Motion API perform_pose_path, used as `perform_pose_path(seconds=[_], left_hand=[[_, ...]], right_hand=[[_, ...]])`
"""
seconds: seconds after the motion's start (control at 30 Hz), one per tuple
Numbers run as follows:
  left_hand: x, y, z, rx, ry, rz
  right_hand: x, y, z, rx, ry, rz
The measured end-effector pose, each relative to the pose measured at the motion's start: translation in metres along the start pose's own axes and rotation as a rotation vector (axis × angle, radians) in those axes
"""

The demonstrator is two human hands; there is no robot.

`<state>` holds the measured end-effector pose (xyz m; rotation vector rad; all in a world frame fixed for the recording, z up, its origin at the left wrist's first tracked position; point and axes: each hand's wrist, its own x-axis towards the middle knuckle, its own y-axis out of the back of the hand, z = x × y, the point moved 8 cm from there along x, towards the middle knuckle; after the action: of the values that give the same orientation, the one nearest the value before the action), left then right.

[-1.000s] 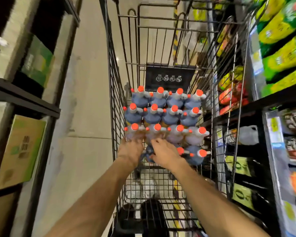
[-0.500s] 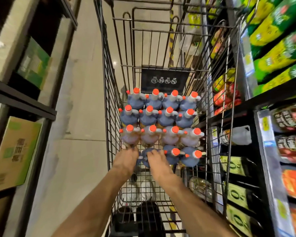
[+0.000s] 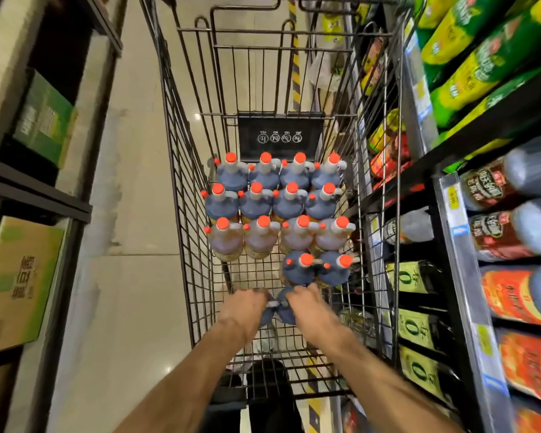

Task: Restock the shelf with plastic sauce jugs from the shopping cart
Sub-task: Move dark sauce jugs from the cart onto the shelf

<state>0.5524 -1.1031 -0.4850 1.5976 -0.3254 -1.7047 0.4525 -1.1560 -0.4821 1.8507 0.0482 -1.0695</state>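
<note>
Two hands (image 3: 245,307) (image 3: 306,303) grip two jugs (image 3: 283,310); fourteen jugs (image 3: 274,210) remain.

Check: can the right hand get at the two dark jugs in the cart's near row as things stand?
Probably not yet: the right hand already grips a jug, though the two dark jugs sit just beyond, tops uncovered.

Jugs (image 3: 256,204) blue, caps (image 3: 256,188) orange-red — cart (image 3: 181,170) black.

I stand in a narrow aisle on a pale tiled floor (image 3: 132,189) that glints under the overhead light, with a dark metal rack (image 3: 35,195) of green and tan cardboard boxes (image 3: 16,282) on my left and packed shelves (image 3: 469,145) of green bags (image 3: 469,57) and bottles (image 3: 512,226) on my right.
</note>
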Motion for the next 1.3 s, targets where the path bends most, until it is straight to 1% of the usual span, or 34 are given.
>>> perform_pose_path(seconds=[0.07, 0.13, 0.2, 0.27, 0.37, 0.5, 0.57, 0.67, 0.73, 0.83, 0.9, 1.0, 1.17, 1.3], left_hand=[[0.002, -0.007, 0.01, -0.031, -0.018, 0.028], [0.007, -0.012, 0.014, -0.132, -0.03, 0.089], [0.008, -0.017, 0.008, -0.339, -0.006, 0.154], [0.009, -0.03, -0.003, -0.563, 0.038, 0.193], [0.009, -0.054, -0.018, -0.824, 0.075, 0.209], [0.018, -0.084, -0.025, -1.02, 0.115, 0.193], [0.025, -0.098, -0.025, -1.106, 0.136, 0.158], [0.034, -0.114, -0.025, -1.157, 0.128, 0.131], [0.039, -0.118, -0.025, -1.164, 0.111, 0.14], [0.044, -0.122, -0.028, -1.237, 0.076, 0.175], [0.044, -0.121, -0.03, -1.304, 0.054, 0.179], [0.041, -0.117, -0.029, -1.401, 0.036, 0.134], [0.018, -0.091, -0.025, -1.465, 0.017, 0.094], [-0.016, -0.035, -0.014, -1.453, -0.058, 0.059]], right_hand=[[-0.005, -0.002, 0.015, 0.082, -0.006, 0.001], [-0.008, -0.001, 0.032, 0.249, -0.024, 0.032], [-0.012, 0.0, 0.049, 0.471, -0.083, 0.092], [-0.015, -0.009, 0.066, 0.761, -0.163, 0.143], [-0.018, -0.039, 0.078, 1.09, -0.249, 0.118], [-0.013, -0.075, 0.09, 1.328, -0.322, 0.133], [-0.007, -0.091, 0.088, 1.424, -0.316, 0.114], [0.004, -0.106, 0.082, 1.447, -0.266, 0.102], [0.011, -0.114, 0.081, 1.457, -0.252, 0.07], [0.015, -0.121, 0.084, 1.457, -0.233, 0.056], [0.017, -0.122, 0.089, 1.443, -0.23, 0.069], [0.014, -0.12, 0.091, 1.435, -0.224, 0.108], [0.001, -0.097, 0.084, 1.474, -0.195, 0.083], [-0.027, -0.044, 0.086, 1.496, -0.151, 0.116]])
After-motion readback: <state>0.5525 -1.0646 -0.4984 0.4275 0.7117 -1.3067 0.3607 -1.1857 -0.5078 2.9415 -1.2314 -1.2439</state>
